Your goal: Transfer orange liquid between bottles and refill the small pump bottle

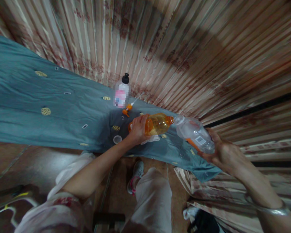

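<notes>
Pleated fabric curtain (126, 42), faded floral print, runs along the back edge. Cloth-covered counter (19, 94): teal, wrinkled, printed yellow ovals; left end cut off by frame, right end has a drooping corner. Clear bottle (195, 134): thin transparent plastic, ribbed body, barcode label, held near the right end; contents can't be made out. Right hand (220, 152): fingers wrapped round its base, part of the base hidden. Left hand (138, 130): fingers grasping the amber bottle (158, 124), tilted nearly flat over the front half of the counter; far end mostly hidden by the hand. Can't tell if the amber is liquid or tinted wall. Necks face each other, mouths meeting or nearly; exact contact unclear. Pump bottle (121, 92), black top, by the back edge; label pixelated, unreadable. White crumpled cloth (151, 139) below the amber bottle, partly covered; could be tissue. Orange pump head (128, 107), glossy, pale tube toward the back edge. Round translucent cap (117, 139), shallow, near the front edge.
</notes>
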A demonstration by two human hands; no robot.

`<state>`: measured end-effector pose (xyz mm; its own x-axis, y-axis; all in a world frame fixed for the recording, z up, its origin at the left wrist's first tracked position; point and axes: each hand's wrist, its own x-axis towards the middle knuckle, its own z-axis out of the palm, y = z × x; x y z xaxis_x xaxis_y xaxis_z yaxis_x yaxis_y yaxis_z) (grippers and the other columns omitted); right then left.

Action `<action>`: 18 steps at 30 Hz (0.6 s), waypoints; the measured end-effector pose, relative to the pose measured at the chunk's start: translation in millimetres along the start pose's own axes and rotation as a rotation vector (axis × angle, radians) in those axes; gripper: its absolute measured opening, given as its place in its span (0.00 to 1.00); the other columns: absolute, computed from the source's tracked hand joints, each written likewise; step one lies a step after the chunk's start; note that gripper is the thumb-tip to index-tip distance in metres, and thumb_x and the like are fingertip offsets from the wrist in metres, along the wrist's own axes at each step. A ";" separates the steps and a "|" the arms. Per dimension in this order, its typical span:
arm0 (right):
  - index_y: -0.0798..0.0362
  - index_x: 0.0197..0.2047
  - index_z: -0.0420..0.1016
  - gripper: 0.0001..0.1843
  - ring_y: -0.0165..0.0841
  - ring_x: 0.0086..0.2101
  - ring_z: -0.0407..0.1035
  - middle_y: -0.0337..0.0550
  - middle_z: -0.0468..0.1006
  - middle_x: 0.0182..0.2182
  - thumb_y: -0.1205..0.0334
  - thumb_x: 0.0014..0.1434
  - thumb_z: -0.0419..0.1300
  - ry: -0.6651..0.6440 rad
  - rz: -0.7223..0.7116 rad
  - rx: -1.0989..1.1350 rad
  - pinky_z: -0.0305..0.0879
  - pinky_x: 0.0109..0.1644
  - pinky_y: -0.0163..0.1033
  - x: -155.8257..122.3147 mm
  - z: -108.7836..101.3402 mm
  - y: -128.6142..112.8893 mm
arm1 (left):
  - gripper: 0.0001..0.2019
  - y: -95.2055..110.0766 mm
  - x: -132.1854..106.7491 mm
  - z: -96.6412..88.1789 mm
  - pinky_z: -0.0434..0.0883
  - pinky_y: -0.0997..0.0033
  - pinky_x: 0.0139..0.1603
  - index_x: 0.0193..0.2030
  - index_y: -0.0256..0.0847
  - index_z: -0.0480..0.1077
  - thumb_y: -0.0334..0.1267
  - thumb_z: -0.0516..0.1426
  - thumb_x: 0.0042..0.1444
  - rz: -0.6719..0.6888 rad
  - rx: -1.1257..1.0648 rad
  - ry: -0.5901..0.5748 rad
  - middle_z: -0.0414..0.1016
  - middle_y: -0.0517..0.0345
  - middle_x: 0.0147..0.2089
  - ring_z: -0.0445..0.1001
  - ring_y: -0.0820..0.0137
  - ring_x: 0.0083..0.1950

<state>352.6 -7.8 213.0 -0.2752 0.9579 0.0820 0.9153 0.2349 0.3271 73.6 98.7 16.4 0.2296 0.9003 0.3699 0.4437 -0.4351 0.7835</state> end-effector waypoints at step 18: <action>0.63 0.68 0.63 0.38 0.50 0.29 0.80 0.53 0.84 0.35 0.50 0.60 0.59 -0.005 0.007 -0.023 0.69 0.27 0.43 -3.7 2.8 3.0 | 0.45 3.3 0.0 -0.8 0.66 0.40 0.69 0.68 0.38 0.61 0.38 0.70 0.41 -0.024 -0.019 0.009 0.73 0.35 0.65 0.71 0.44 0.67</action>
<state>357.2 -10.2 211.0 -0.2674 0.9603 0.0792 0.9101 0.2247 0.3482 74.3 97.3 19.4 0.2109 0.9104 0.3558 0.4323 -0.4133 0.8014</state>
